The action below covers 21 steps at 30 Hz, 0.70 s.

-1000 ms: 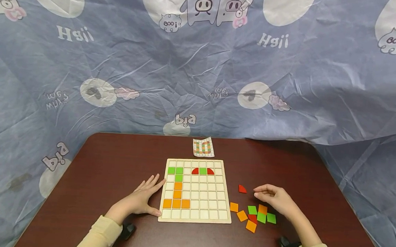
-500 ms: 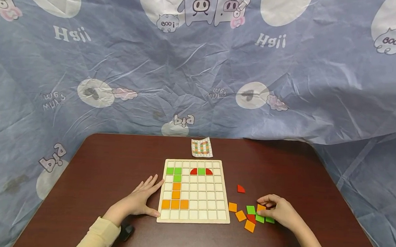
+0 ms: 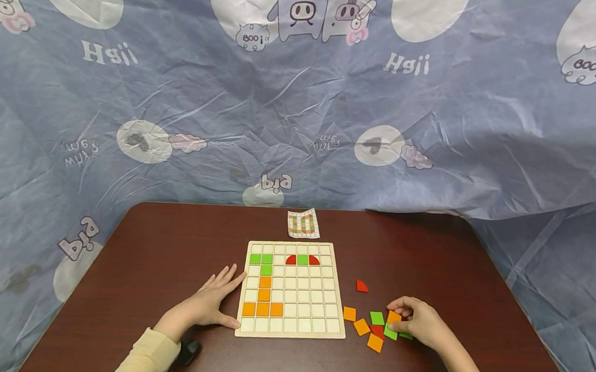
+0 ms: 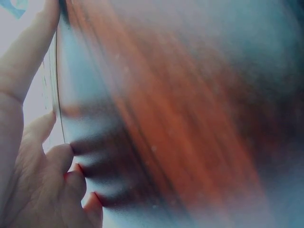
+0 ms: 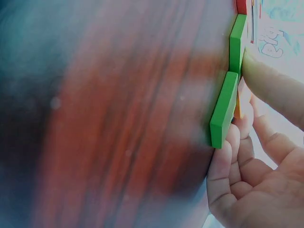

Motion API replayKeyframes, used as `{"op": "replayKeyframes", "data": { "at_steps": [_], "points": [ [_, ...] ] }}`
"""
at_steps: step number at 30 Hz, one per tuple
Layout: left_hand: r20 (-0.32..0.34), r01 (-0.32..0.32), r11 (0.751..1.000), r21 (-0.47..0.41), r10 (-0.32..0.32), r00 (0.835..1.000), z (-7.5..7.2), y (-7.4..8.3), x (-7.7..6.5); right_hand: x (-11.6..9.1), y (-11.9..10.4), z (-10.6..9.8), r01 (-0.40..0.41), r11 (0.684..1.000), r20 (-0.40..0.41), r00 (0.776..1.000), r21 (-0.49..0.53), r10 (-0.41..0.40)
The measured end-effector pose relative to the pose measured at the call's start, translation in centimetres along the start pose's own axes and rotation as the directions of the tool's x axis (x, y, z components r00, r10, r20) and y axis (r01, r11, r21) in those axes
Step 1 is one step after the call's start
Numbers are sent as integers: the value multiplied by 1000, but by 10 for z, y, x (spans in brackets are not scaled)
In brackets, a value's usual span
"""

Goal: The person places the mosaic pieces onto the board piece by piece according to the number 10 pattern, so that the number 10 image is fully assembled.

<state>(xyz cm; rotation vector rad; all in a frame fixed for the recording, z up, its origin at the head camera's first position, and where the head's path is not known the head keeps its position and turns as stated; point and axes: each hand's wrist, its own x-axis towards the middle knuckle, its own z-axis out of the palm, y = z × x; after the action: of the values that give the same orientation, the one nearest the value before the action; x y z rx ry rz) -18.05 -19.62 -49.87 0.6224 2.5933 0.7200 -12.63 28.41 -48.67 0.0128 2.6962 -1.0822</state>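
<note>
My left hand (image 3: 209, 303) lies spread beside the wooden grid board (image 3: 315, 326), with thumb and index fingertip at its left edge. Green squares, orange squares and two red quarter-circles sit in some of the board's cells. To the right of the board, my right hand (image 3: 420, 321) pinches an orange square tile (image 3: 395, 316) between thumb and fingers, low over the loose pieces. A green tile (image 3: 390, 331) lies right under the thumb, and another green tile (image 5: 223, 111) shows beside the fingers in the right wrist view, partly covered by the hand in the head view.
More loose pieces lie between board and right hand: orange squares (image 3: 361, 327), a green square (image 3: 376, 317) and a red piece (image 3: 377, 331). One red quarter-circle (image 3: 361, 286) sits apart, farther back. A paper pattern card (image 3: 303, 224) lies behind the board on the dark table (image 3: 198, 225).
My right hand has come down and nearer onto the loose pieces, and its thumb and fingers have closed on the orange square tile. The left hand has stayed at the board's edge.
</note>
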Motion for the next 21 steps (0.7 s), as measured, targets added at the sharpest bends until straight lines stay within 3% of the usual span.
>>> {"op": "replayKeyframes", "data": {
  "at_steps": [7,13,21],
  "points": [
    [2,0,1000,2,0,1000,-1,0,0,1,-1,0,-27,999,0,1000,24,27],
    [3,-10,1000,5,10,1000,-1,-1,0,0,-1,-2,8,999,25,1000,45,-9],
    [-2,-20,1000,24,20,1000,0,-1,0,8,-10,-3,38,997,-41,999,70,-35]
  ]
}}
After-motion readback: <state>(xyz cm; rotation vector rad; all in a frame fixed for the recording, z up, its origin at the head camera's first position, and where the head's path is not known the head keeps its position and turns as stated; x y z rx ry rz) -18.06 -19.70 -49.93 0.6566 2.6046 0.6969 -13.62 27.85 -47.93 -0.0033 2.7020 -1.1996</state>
